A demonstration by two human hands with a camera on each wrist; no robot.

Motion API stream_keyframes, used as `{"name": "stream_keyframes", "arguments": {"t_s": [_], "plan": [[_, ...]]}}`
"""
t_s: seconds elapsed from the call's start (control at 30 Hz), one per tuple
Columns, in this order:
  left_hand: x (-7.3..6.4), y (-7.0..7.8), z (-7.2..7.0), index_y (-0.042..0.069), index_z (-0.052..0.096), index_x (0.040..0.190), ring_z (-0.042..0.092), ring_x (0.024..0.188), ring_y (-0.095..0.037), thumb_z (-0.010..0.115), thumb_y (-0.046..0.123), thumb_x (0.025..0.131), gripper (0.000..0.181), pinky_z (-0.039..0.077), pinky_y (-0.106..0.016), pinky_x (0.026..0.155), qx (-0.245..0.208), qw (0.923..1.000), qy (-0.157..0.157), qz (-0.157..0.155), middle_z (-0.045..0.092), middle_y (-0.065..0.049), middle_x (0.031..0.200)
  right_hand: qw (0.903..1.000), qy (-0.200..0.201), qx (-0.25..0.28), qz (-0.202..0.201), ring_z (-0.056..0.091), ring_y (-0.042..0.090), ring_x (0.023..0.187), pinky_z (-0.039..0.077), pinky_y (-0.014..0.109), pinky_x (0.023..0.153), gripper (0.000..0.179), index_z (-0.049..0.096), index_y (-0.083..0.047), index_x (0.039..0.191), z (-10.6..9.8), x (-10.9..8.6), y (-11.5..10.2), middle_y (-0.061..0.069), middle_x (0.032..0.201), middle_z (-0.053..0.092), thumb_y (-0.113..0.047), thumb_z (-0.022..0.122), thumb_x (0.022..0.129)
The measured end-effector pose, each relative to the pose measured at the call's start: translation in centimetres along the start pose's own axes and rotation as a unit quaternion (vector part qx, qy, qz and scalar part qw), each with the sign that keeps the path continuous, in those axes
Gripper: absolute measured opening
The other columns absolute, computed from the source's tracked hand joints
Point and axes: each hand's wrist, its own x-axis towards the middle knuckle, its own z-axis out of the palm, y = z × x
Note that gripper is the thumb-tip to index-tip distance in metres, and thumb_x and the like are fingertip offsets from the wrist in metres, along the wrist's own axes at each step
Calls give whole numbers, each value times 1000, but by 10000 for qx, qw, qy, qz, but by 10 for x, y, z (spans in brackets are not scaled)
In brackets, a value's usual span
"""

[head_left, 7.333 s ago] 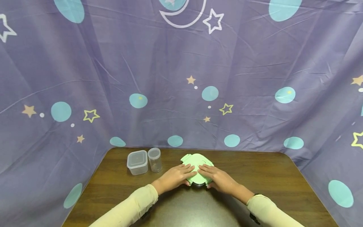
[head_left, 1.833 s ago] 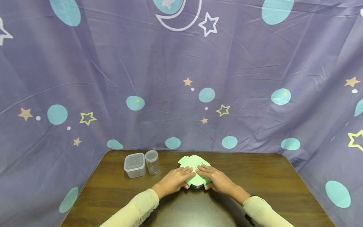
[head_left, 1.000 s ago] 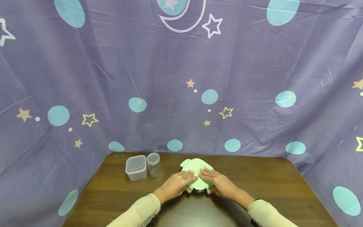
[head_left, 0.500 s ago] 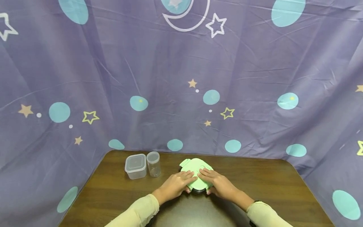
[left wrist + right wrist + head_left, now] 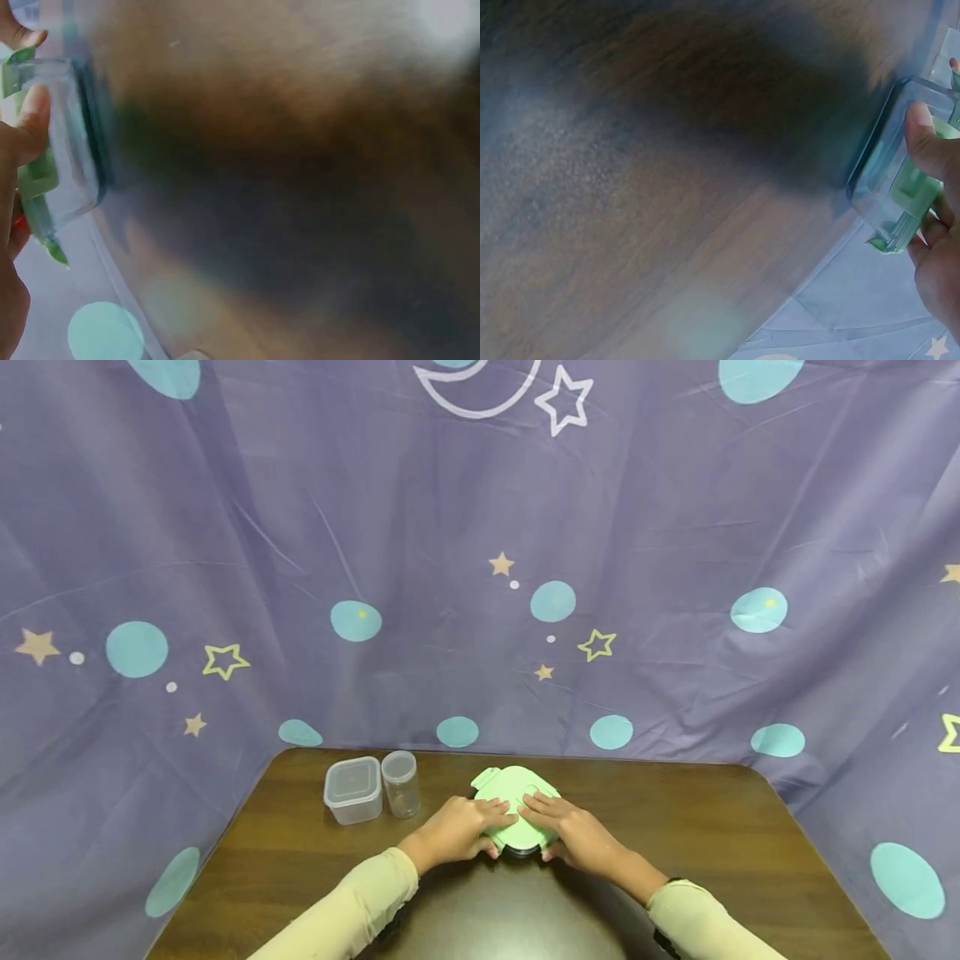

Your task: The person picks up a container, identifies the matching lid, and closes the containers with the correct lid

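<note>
A glass food container with a pale green snap lid (image 5: pixel 516 787) sits near the middle of the table. My left hand (image 5: pixel 454 829) holds its left side, fingers on the lid and thumb down at the edge. From the right, my right hand (image 5: pixel 581 839) grips it in the same manner. In the left wrist view the thumb presses by a green side flap (image 5: pixel 37 176) above the clear glass wall (image 5: pixel 75 154). The right wrist view has the thumb against the container's glass wall (image 5: pixel 877 169). A back-left flap (image 5: pixel 485 777) sticks outward. The container's contents cannot be seen.
A square clear plastic box (image 5: pixel 354 789) with a lid stands at the back left. Beside it is a clear lidded cylindrical jar (image 5: pixel 401 785). The brown wooden table (image 5: pixel 675 827) meets a purple patterned curtain (image 5: pixel 637 527) at the back and sides.
Both hands keep hold of the container, which stays in place. The left hand's fingers have shifted slightly, with the knuckles looking more raised. The head view has tilted a little.
</note>
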Motion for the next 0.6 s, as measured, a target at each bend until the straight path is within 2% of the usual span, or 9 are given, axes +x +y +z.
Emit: {"name": "stream_keyframes", "arguments": {"t_s": [0.23,0.43,0.6], "plan": [[-3,1,6,20,68,134,67,122,-18,80,46,76,65,58,-32,97,59,9996,280,-56,67,-4,135,9999,2,34,115,54,36,137,47,51,110,83,59,-7,143,-1,0,0,15,150,55,-23,89,67],[-4,5,8,20,67,135,67,123,-20,79,46,79,64,57,-33,99,205,9996,186,-84,67,-6,136,9999,-18,73,121,54,37,137,48,51,109,84,59,-6,143,2,-1,1,16,150,55,-22,90,67],[-6,9,11,18,66,136,67,123,-22,79,44,80,64,55,-33,102,395,9988,258,-118,67,-8,135,10000,24,41,52,55,37,136,49,50,108,84,59,-6,143,3,0,2,16,149,55,-22,90,67]]}}
